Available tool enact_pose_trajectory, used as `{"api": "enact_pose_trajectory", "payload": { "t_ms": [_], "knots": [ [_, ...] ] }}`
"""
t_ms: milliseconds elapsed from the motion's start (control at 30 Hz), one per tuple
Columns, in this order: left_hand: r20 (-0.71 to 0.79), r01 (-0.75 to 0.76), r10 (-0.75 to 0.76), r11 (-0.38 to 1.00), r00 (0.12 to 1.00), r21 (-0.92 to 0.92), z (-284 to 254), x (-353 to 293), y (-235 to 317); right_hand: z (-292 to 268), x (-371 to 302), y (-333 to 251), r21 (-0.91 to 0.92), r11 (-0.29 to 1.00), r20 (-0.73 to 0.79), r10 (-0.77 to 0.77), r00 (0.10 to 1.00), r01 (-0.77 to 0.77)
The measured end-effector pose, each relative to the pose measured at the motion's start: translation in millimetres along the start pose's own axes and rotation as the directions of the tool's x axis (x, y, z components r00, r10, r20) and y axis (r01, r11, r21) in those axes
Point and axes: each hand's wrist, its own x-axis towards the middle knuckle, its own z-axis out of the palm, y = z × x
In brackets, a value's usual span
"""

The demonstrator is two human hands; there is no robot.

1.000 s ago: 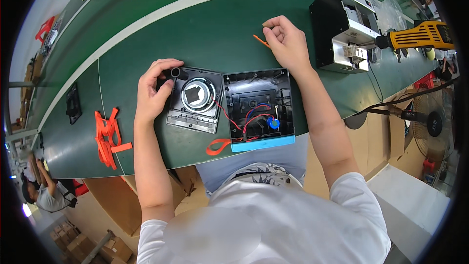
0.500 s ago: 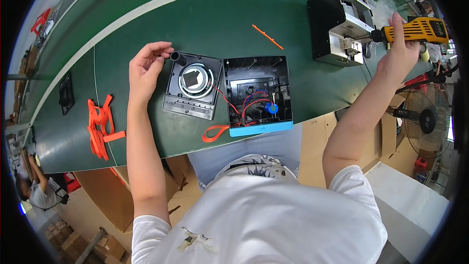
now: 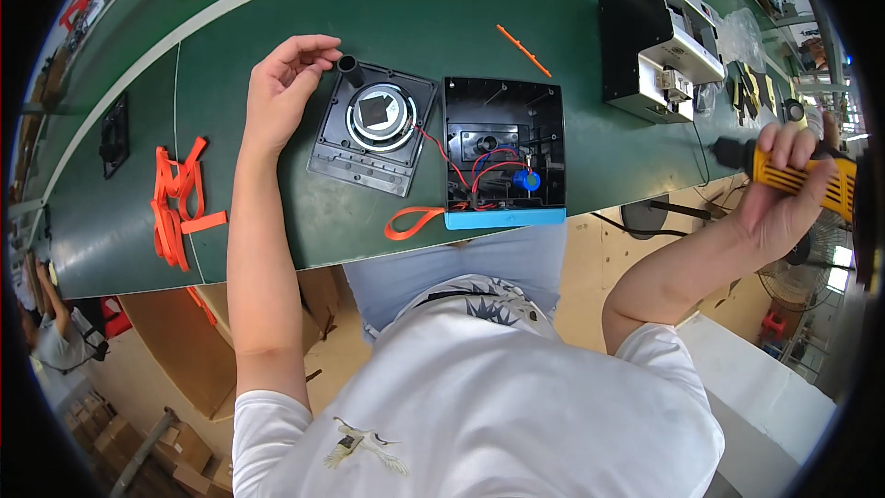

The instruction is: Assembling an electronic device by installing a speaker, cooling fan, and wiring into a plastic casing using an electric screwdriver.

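Observation:
My left hand (image 3: 288, 88) is loosely curled with nothing in it, its fingertips close beside the black tube (image 3: 350, 70) on a black speaker panel (image 3: 324, 152). A round speaker (image 3: 380, 118) with a dark square patch sits in that panel. Red wires run from it into an open black housing (image 3: 458, 143), which has a light blue edge and a blue round part (image 3: 526, 181) inside. An orange strap loop (image 3: 406, 225) comes out at the housing's left corner. Off to the right, beyond the bench edge, my right hand (image 3: 784, 189) grips a yellow and black electric screwdriver (image 3: 782, 173).
A black and silver machine (image 3: 650, 46) stands at the bench's far right, its cable hanging down. An orange strip (image 3: 524, 51) lies behind the housing. Orange straps (image 3: 175, 203) and a black part (image 3: 114, 136) rest at left. A fan (image 3: 797, 267) stands at right.
My right hand has drawn the screwdriver away from the silver machine, down and to the right. The left hand stays near the tube. The whole view has shifted slightly.

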Motion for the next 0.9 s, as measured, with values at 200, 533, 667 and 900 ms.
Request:
{"api": "enact_pose_trajectory", "payload": {
  "t_ms": [200, 533, 667, 900],
  "knots": [
    [0.012, -0.013, 0.013, 1.000, 1.000, 0.000, 0, 0, -1, 62, -18, -8, 0.223, 0.965, -0.045, 0.152, 0.987, -0.138],
    [0.007, -0.002, 0.002, 1.000, 1.000, 0.013, -1, -1, -1, 81, -6, 14, 0.364, 0.914, 0.132, 0.139, 0.982, -0.178],
    [0.014, 0.004, -0.005, 1.000, 1.000, 0.017, 1, 1, 0, 74, -2, 15, 0.188, 0.973, -0.026, 0.138, 0.990, -0.131],
    [-0.046, 0.066, -0.061, 0.992, 0.997, 0.108, 3, -3, 1, 36, 0, 21, -0.144, 0.983, -0.326, 0.059, 0.944, -0.111]
  ]
}}
